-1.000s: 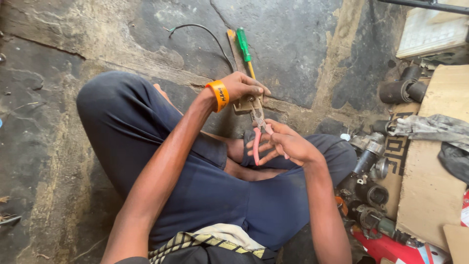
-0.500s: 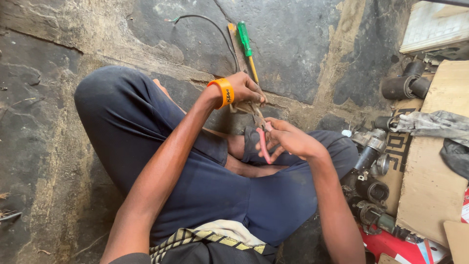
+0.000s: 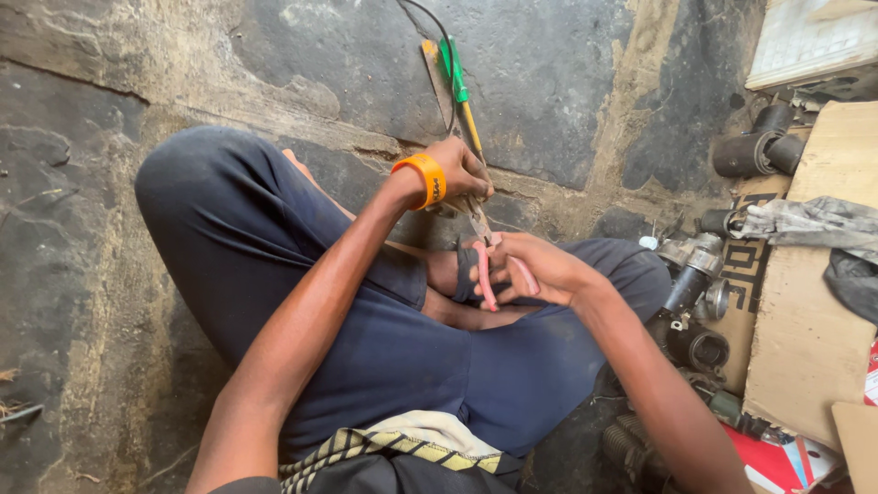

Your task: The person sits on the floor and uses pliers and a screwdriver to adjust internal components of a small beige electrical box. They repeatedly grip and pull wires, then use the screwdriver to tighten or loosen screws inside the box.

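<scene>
the right hand [image 3: 540,270] is closed around the pink-handled metal pliers [image 3: 485,261], fingers wrapped over the two handles, above the person's crossed legs in dark blue trousers [image 3: 393,357]. the left hand [image 3: 462,174], with a broad orange wristband [image 3: 422,178] on its wrist, is pinched around a small dull metal part [image 3: 462,206] just at the pliers' nose; the part is mostly hidden by the fingers, so its shape cannot be told.

the pliers' long axis runs roughly away from the body and a little to the left: handles point back toward the person's lap, the nose points forward to the left hand. whether the nose actually bites the part cannot be seen.

as a judgement, the main risk is the nose slipping off the small part under a squeeze, since the left fingertips sit right beside it and could be nipped or jabbed. the part could also spring free and drop onto the cracked dark stone floor [image 3: 567,73], among the grimy cylindrical metal parts [image 3: 695,274] lying beside the brown cardboard sheet [image 3: 814,320] at the right. a green-handled screwdriver [image 3: 457,87] lies on the floor beyond the hands, beside a thin black wire [image 3: 430,18].
</scene>
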Available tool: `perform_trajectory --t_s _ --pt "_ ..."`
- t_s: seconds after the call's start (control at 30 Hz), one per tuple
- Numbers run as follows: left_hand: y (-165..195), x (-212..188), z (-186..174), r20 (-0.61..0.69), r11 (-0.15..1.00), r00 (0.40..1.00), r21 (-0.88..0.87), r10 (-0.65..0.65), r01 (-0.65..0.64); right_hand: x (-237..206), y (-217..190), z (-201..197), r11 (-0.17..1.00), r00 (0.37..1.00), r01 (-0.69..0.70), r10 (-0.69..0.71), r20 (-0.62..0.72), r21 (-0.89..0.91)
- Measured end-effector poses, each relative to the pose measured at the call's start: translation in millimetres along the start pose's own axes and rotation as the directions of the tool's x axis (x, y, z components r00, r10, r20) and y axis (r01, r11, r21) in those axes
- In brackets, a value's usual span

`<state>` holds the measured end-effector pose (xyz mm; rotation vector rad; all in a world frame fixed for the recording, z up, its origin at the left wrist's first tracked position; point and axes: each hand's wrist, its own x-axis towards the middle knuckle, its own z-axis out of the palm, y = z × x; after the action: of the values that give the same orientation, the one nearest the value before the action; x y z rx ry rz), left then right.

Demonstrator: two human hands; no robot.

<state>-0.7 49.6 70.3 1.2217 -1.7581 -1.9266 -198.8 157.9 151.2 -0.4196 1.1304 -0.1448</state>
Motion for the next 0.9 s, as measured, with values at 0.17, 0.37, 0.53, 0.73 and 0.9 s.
perform_trajectory --t_s 0.17,0.37,0.53,0.73,0.9 --pt "-1.1 5.4 2.0 -0.029 0.999 0.999 0.016 0.033 -0.032 1.0 14.0 5.1 0.959 0.991 0.026 -0.063 0.122 0.281" --pt "-10.9 8.2 9.5 -0.054 1.000 0.998 -0.007 0.021 -0.022 13.9 32.3 14.3 0.958 0.997 0.038 -0.054 0.051 0.284" --pt "-9.9 6.6 8.2 -0.016 0.999 0.999 -0.016 0.044 -0.044 15.8 39.6 15.3 0.972 0.998 0.060 -0.058 -0.014 0.229" --pt "-2.5 1.5 10.5 0.230 0.980 0.971 -0.163 -0.073 0.112 7.8 48.4 13.7 0.977 0.996 0.079 -0.071 -0.047 0.199" --pt "-12.5 11.3 19.4 0.168 0.917 0.975 -0.346 -0.146 0.197 22.7 46.0 21.4 0.979 0.993 0.103 -0.090 -0.077 0.177"
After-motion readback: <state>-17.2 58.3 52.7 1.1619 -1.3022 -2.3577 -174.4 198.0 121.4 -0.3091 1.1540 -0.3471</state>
